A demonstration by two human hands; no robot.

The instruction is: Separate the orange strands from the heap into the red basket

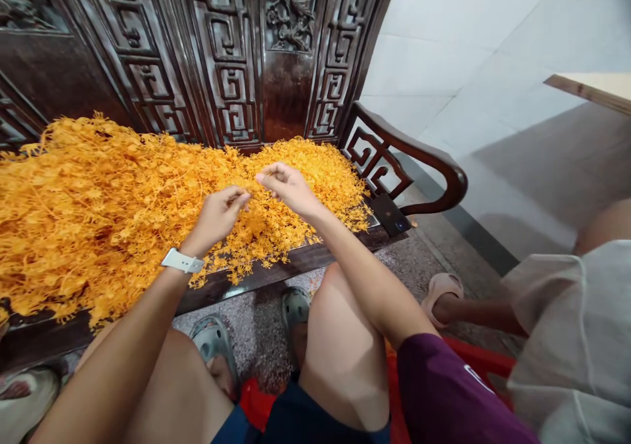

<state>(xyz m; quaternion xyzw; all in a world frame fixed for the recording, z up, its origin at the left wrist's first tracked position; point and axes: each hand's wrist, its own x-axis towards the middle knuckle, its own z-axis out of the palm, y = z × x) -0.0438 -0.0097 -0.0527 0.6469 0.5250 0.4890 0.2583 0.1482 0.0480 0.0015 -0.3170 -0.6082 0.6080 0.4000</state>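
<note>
Orange sprigs (123, 214): heaped along bench (266, 276), overhanging front edge | left hand (219, 217), right hand (290, 191): fingertips pinched closed above heap, contents unclear | risk: spill over that edge, likely cause tugged, tangled stems

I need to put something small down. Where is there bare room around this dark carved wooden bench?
Speckled floor shows between the two grey clogs, and between the black phone and pink shoe. The bench shows only narrow stretches of front edge. Its seat is crowded: a heap of orange sprigs reaches almost to the phone.
</note>
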